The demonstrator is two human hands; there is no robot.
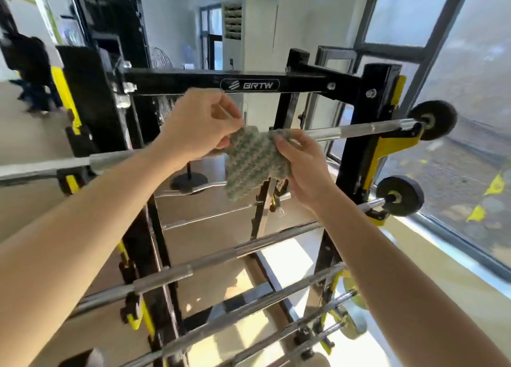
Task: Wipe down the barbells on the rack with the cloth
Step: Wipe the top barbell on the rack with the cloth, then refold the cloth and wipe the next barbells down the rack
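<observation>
**Cloth Position at Top Barbell: Both Hands Engaged**

The green-and-white woven cloth (253, 163) is stretched between the two hands in front of the middle section of the chrome steel top barbell (359, 130). Its lower corner hangs free below the bar. Whether the cloth wraps round the bar cannot be told.

Left hand (197, 126): fingers (221, 104) curled, pinching the upper left edge of the cloth.

Right hand (302, 167): fingers (282, 141) bent and closed on the upper right edge of the cloth, at bar level.

The top barbell rests across the yellow hooks of the black steel rack with yellow fittings (356, 151), just below the crossbeam (179, 80) marked "BRTW". A small black round weight plate (439, 118) sits on its right end.

A second barbell (372, 203) with a similar black plate (406, 194) rests one level lower on the right upright. Further chrome bars (249, 246) lie across the lower levels of the rack.

A large window with dark frame (431, 49) stands to the right of the rack. A person in dark clothing (30, 68) is visible at far left, well apart from the rack.
</observation>
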